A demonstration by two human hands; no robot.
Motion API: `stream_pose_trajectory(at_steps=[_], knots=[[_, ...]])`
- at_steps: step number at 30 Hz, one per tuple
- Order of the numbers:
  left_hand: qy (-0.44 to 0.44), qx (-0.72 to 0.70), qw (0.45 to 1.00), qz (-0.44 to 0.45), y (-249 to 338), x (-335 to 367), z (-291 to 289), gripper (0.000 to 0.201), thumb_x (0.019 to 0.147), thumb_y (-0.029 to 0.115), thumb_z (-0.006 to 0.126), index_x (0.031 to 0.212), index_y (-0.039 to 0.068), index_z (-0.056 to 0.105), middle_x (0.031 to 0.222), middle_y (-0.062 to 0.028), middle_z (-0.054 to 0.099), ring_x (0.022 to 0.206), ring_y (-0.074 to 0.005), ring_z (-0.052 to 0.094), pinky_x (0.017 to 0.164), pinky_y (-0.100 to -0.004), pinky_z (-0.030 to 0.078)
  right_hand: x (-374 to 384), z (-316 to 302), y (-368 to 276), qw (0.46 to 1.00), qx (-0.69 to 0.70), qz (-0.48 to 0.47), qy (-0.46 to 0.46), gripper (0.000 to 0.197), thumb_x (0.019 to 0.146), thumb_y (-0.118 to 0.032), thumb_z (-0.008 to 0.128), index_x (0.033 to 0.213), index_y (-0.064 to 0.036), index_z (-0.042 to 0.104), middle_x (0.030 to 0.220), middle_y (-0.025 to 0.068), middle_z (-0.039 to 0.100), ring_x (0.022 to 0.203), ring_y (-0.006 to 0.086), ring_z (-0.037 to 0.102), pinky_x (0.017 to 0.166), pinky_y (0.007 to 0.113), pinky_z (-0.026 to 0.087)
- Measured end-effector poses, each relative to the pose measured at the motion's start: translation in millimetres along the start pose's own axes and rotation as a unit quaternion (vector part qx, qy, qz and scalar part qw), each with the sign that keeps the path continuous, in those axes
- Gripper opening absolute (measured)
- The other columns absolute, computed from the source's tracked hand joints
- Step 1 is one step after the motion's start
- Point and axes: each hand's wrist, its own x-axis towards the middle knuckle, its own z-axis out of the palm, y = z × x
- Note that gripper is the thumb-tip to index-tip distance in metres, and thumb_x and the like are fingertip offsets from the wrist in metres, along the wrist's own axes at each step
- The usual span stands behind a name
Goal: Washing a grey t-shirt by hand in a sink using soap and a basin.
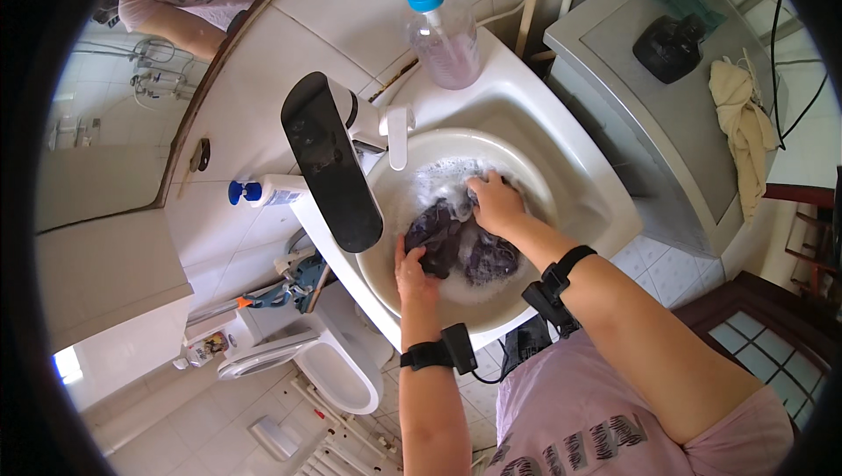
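Note:
A dark purple garment (445, 243) lies bunched and wet in soapy water inside a round cream basin (535, 169). My left hand (414, 276) holds the garment's left edge, thumb on one side and fingers on the other. On the far right side of the bundle, my right hand (498, 206) has its fingers curled onto the cloth. Its fingertips are partly hidden by foam and fabric. White suds (443, 179) float mostly toward the far side of the basin.
The basin sits in a white sink (605, 200). A black-topped faucet (333, 164) overhangs its left rim. Behind stand a pump bottle (449, 55) and a white bottle (281, 191). A grey machine (605, 55) at right bears a dark container (668, 48) and a beige cloth (741, 125).

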Motion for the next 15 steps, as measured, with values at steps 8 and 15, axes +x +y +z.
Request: stream_pose_trajectory(at_steps=[8, 15], knots=[[-0.249, -0.241, 0.936, -0.061, -2.7, 3.7, -9.0, 0.056, 0.083, 0.053, 0.049, 0.118, 0.010, 0.050, 0.117, -0.0100, 0.054, 0.108, -0.0253, 0.051, 0.090, -0.0409, 0.043, -70.4, -44.9, -84.5, 0.911, 0.303, -0.247, -0.131, 0.029, 0.073, -0.015, 0.062, 0.102, -0.0125, 0.063, 0.091, 0.0087, 0.060, 0.085, 0.0263, 0.060, 0.076, 0.035, 0.047], [-0.020, -0.156, 0.988, -0.002, -20.0, -15.6, 44.7, 0.040, 0.092, 0.032, 0.034, 0.121, 0.009, 0.047, 0.119, -0.0103, 0.052, 0.109, -0.0271, 0.051, 0.093, -0.0433, 0.042, -12.8, -17.2, -56.1, 0.984, 0.147, -0.075, 0.063, 0.027, 0.080, -0.035, 0.059, 0.084, -0.0090, 0.059, 0.074, 0.0135, 0.060, 0.071, 0.0340, 0.060, 0.064, 0.041, 0.048]])
